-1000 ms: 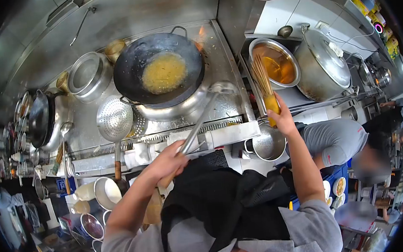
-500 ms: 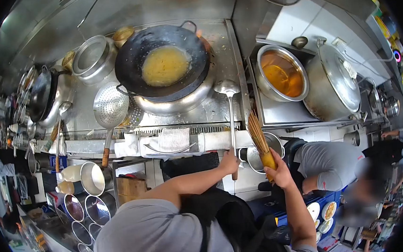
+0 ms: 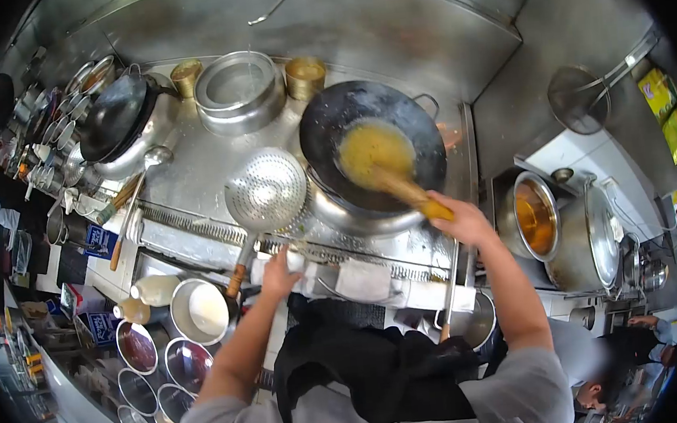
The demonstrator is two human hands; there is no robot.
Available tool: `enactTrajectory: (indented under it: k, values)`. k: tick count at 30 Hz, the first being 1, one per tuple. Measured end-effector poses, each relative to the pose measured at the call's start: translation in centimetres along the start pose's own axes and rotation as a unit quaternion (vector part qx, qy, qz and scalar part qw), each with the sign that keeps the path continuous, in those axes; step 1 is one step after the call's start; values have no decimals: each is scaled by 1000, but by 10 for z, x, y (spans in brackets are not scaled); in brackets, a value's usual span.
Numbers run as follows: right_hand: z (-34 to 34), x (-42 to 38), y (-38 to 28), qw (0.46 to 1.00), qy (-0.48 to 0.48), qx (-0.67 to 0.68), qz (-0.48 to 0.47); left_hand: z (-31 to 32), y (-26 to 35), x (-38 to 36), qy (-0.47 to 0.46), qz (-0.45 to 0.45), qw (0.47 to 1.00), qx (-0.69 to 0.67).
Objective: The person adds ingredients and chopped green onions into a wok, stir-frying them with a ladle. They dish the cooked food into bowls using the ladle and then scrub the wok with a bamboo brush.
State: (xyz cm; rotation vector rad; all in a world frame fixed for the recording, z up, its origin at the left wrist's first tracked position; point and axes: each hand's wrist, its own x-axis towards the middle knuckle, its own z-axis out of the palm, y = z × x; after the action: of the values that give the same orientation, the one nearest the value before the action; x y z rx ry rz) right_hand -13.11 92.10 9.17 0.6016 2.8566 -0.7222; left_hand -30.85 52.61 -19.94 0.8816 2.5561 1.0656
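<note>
My right hand (image 3: pixel 466 221) is closed around the yellow-bound grip of a bamboo wok brush (image 3: pixel 408 190). Its bristles, smeared by motion, reach into yellowish liquid (image 3: pixel 373 151) in a black wok (image 3: pixel 324 125) on the stove. My left hand (image 3: pixel 281 275) holds nothing visible, fingers partly stretched out at the stove's front edge by a white cloth. Just left of it runs the wooden handle of a large perforated strainer (image 3: pixel 265 189) lying on the stove top. A ladle (image 3: pixel 447 302) rests over the front edge at right, mostly its handle showing.
A steel pot (image 3: pixel 242 116) and brass-coloured cups (image 3: pixel 306 77) stand behind the strainer. To the right are a pot of amber liquid (image 3: pixel 536 216) and a tall lidded pot (image 3: pixel 583 232). Several metal containers (image 3: pixel 137 347) stand at lower left. A co-worker (image 3: pixel 637 367) is at lower right.
My right hand has brought the brush from beside the stove into the wok. The left hand has let go of the ladle and moved left. The view has swung left.
</note>
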Motion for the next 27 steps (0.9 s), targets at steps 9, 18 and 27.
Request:
enactTrajectory:
  k: [9, 18, 27]
  values:
    - [102, 225, -115, 933, 31, 290, 210, -79, 27, -11, 23, -178, 833, -523]
    - [-10, 108, 7, 974, -214, -75, 19, -83, 89, 92, 56, -201, 878, -432]
    - [99, 170, -45, 996, -5, 84, -24, -41, 185, 163, 166, -163, 947, -221]
